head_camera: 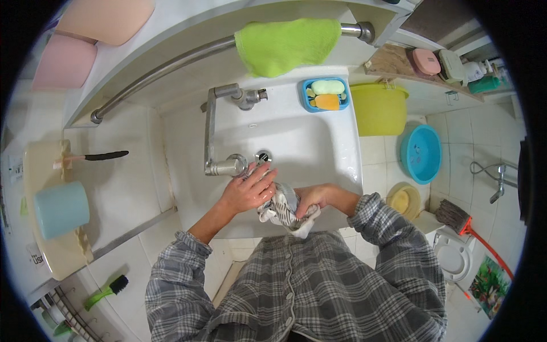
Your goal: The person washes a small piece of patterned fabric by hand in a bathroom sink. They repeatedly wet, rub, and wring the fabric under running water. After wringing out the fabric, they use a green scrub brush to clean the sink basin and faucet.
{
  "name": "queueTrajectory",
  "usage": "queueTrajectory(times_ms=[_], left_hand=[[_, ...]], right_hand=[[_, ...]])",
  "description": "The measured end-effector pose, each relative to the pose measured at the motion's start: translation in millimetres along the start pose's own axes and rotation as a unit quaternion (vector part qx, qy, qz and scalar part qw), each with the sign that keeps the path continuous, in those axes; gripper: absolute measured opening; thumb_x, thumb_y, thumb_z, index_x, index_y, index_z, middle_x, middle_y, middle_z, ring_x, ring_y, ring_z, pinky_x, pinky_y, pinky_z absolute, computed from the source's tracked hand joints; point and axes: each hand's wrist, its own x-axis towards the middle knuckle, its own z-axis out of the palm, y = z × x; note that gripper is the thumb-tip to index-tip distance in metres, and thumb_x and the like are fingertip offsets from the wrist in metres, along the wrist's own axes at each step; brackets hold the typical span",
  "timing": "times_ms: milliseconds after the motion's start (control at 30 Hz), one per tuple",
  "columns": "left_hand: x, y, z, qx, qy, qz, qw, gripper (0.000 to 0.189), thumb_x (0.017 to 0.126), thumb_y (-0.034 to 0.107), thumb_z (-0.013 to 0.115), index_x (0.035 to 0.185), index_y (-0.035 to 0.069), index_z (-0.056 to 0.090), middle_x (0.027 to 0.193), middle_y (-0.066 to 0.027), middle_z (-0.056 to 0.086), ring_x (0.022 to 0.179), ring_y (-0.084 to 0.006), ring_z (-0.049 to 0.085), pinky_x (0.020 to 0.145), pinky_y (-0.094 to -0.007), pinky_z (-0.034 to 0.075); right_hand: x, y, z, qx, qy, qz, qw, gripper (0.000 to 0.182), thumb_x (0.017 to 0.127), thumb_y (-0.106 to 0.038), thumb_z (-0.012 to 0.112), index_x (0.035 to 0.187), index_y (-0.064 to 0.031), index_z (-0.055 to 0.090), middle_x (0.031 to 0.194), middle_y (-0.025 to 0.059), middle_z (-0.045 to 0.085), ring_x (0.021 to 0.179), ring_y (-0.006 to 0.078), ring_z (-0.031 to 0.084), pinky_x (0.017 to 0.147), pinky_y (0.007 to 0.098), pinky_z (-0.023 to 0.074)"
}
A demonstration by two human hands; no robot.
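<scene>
A wet, crumpled white and grey patterned cloth item point(284, 205) is bunched between my hands above the near side of a white washbasin point(299, 139). My right hand point(316, 197) grips its right part, thumb pressed onto the fabric. Across the left end lie the long fingers of my left hand point(250, 190), with fabric showing beneath them; its thumb is hidden. Just above the left fingertips is the outlet of a jointed metal faucet point(233, 166). Beyond the fingers, the drain point(263, 156) is partly visible.
A blue soap dish point(305, 96) with soap bars sits on the basin's back right corner. A green cloth point(288, 47) hangs over a metal rail point(171, 70). Right of the basin are a yellow-green bucket point(378, 111) and a blue basin point(421, 154). A light-blue cup point(62, 209) is at left.
</scene>
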Motion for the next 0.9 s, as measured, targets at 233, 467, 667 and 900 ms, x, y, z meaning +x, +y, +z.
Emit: queueTrajectory(times_ms=[233,467,667,900], left_hand=[[-3.1,17.2,-4.7,0.06,-0.107,-0.001,0.992,0.012,0.079,0.017,0.063,0.09,0.012,0.062,0.11,-0.0079,0.067,0.102,-0.0271,0.065,0.09,-0.0441,0.051],[4.3,47.0,-9.6,-0.066,-0.327,-0.188,0.924,0.042,0.072,0.006,0.065,0.113,0.009,0.058,0.083,-0.0099,0.065,0.07,-0.0266,0.067,0.06,-0.0373,0.053],[7.2,40.1,-21.5,0.0,-0.261,-0.173,0.95,0.04,0.072,0.008,0.066,0.111,0.009,0.059,0.076,-0.0067,0.061,0.067,-0.0249,0.065,0.06,-0.0372,0.049],[12.7,40.3,-27.7,0.11,-0.198,-0.114,0.967,0.035,0.072,0.013,0.066,0.106,0.011,0.061,0.073,-0.0028,0.058,0.066,-0.0191,0.06,0.06,-0.0335,0.043]], right_hand=[[-11.5,-26.6,46.3,-0.279,0.125,0.031,0.952,0.05,0.062,-0.01,0.081,0.109,-0.0008,0.064,0.096,0.0096,0.071,0.09,0.0207,0.067,0.081,0.0341,0.0543],[-34.4,-84.3,87.8,-0.723,0.227,0.115,0.642,0.051,0.057,-0.031,0.082,0.098,-0.0033,0.068,0.091,0.0152,0.072,0.086,0.0317,0.069,0.08,0.0409,0.0551],[-40.6,-99.4,92.4,-0.643,0.194,0.161,0.723,0.067,0.058,-0.045,0.084,0.106,-0.0028,0.068,0.094,0.0149,0.072,0.088,0.0282,0.069,0.08,0.0389,0.0546],[-37.4,-82.2,76.9,-0.4,0.161,0.144,0.891,0.078,0.057,-0.051,0.088,0.111,0.0005,0.067,0.096,0.0128,0.071,0.091,0.0215,0.067,0.082,0.0343,0.0529]])
